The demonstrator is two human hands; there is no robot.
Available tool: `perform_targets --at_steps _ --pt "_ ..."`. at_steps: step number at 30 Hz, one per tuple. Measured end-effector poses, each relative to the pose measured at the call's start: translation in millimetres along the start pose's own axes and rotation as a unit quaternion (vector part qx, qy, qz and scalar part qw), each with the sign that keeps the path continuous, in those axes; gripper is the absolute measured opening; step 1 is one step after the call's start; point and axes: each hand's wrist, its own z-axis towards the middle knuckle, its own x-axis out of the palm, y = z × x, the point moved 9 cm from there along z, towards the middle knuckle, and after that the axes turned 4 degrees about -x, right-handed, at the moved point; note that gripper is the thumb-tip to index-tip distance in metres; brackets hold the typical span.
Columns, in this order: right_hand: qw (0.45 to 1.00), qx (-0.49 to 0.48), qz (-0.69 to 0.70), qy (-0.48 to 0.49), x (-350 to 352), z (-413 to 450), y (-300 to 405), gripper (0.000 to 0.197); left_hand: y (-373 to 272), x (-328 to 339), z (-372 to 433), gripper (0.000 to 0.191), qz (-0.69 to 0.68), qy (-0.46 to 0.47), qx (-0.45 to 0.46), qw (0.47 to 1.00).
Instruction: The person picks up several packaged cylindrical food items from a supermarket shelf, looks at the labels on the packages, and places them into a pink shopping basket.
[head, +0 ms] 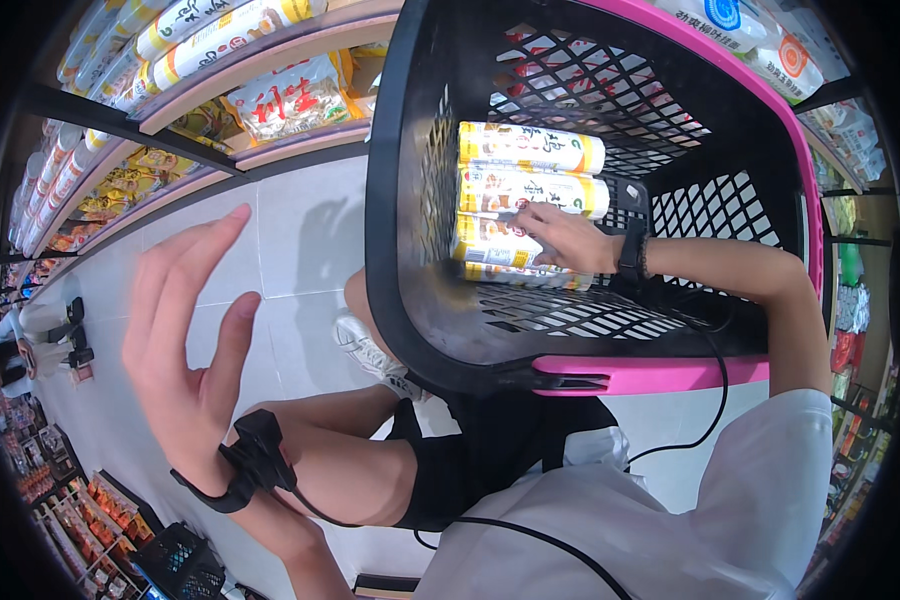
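Note:
Inside a black plastic shopping basket with pink handles lie several cylindrical wrapped packs, apparently dried noodles, side by side. My right hand reaches into the basket, its fingers and thumb around the third pack from the top. The second pack lies against it, with the top one beyond. Another pack shows partly below my hand. My left hand is raised outside the basket to the left, thumb and fingers apart, holding nothing. Both wrists wear black strapped devices with cables.
Shelves at upper left hold similar cylindrical packs and a clear-and-yellow food bag. More wrapped packs are on shelves at right. A person is low at far left. Another black basket stands at lower left.

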Motion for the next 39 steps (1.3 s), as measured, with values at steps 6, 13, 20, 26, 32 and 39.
perform_targets --at_steps 6,13,20,26,32,39 --pt "0.997 -0.062 0.009 -0.043 -54 -2 33 0.033 -8 -13 5 0.046 -0.028 0.02 0.01 0.999" --pt "0.942 -0.156 0.023 -0.297 -332 56 135 0.02 -1 -29 -6 0.04 -0.049 0.016 0.001 0.999" --pt "0.906 0.057 -0.343 -0.241 -462 189 -19 0.064 -18 -45 -14 0.035 -0.031 0.045 0.014 0.998" --pt "0.859 0.201 -0.318 -0.347 -514 200 -40 0.081 -11 -47 -25 0.041 -0.024 0.094 0.012 0.995" --pt "0.811 0.207 -0.388 -0.386 -553 244 -17 0.084 14 -68 -62 0.042 0.038 0.115 0.034 0.992" --pt "0.739 0.252 -0.438 -0.444 -572 256 -48 0.07 45 -51 -49 0.043 -0.003 0.128 0.025 0.992"
